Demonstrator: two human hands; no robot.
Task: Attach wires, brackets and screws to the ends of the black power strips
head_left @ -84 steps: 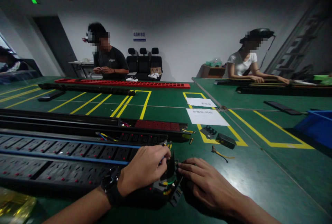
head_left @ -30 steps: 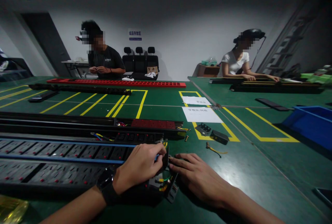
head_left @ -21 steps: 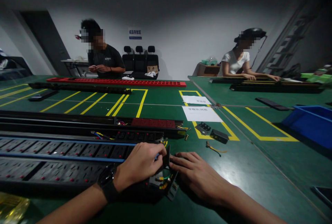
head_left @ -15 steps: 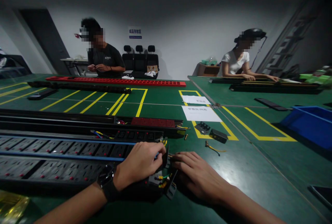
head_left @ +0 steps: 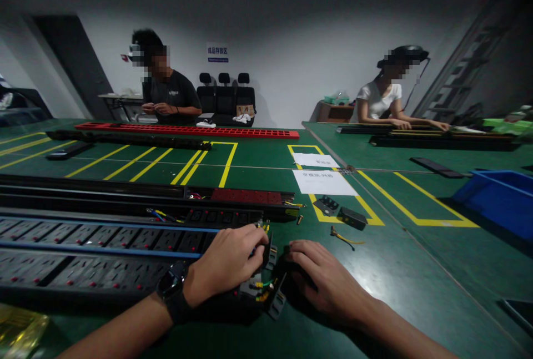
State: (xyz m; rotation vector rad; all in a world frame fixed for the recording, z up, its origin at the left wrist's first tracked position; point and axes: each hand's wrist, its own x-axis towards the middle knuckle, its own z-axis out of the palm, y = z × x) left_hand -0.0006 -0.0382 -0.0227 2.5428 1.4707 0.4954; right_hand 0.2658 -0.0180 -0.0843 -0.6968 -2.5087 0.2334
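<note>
My left hand (head_left: 235, 256), with a dark watch on its wrist, rests over the end of a blue-edged power strip (head_left: 145, 239). Its fingers are closed around that end, by yellow-sleeved wires and an upright black end bracket (head_left: 271, 257). Just right of the bracket, my right hand (head_left: 320, 276) lies low over the table with curled fingers; whatever may be in them is hidden. Nearer me runs another power strip (head_left: 104, 276) with red-dotted sockets. At its end, green and yellow wires (head_left: 263, 287) stick out beside a tilted black bracket (head_left: 277, 303).
Behind the strips lies a black rail with a dark red socket block (head_left: 245, 196). Black brackets (head_left: 352, 217), a yellow wire (head_left: 343, 237) and paper sheets (head_left: 322, 182) lie beyond my right hand. A blue bin (head_left: 499, 198) stands at right. Two people work across the green table.
My right hand has drawn slightly right, leaving a gap between its fingertips and the end bracket. My left hand stays at the strip's end.
</note>
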